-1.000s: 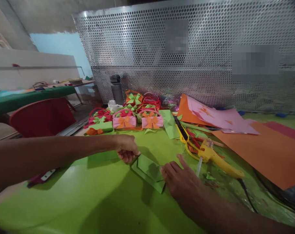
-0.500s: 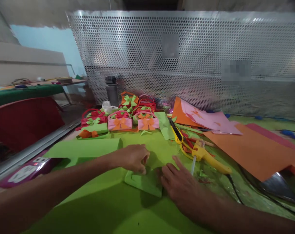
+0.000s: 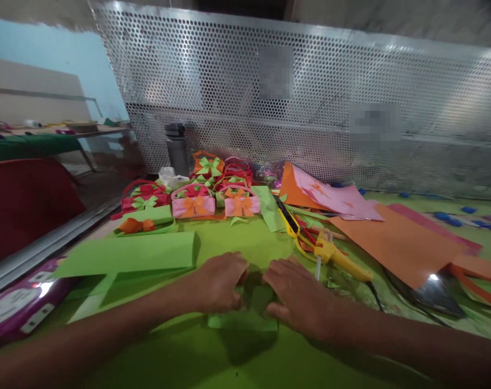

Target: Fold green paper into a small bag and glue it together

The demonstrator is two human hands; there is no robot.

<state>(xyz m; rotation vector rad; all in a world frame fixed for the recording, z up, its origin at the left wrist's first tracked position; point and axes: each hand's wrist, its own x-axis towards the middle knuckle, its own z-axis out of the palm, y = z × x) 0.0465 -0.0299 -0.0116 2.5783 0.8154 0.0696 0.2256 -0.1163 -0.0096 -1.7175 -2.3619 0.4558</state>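
A folded green paper piece (image 3: 245,316) lies on the green table sheet (image 3: 180,351) in front of me. My left hand (image 3: 219,281) rests on its left part with curled fingers pressing down. Pressed flat on its right part is my right hand (image 3: 298,294), fingers together. Both hands almost meet over the paper's middle. A yellow glue gun (image 3: 334,256) lies just right of my right hand.
Small pink, red and orange paper bags with bows (image 3: 197,197) stand at the back. A long green folded sheet (image 3: 127,254) lies left. Orange (image 3: 395,240) and pink (image 3: 334,197) sheets lie right. A yellow cutter (image 3: 288,221), grey bottle (image 3: 176,148), perforated metal screen (image 3: 302,102) and red chair (image 3: 22,200) are around.
The green piece has come nearer to me. My left hand has moved right onto it, and my right hand has closed in beside it. The camera has tipped down and left.
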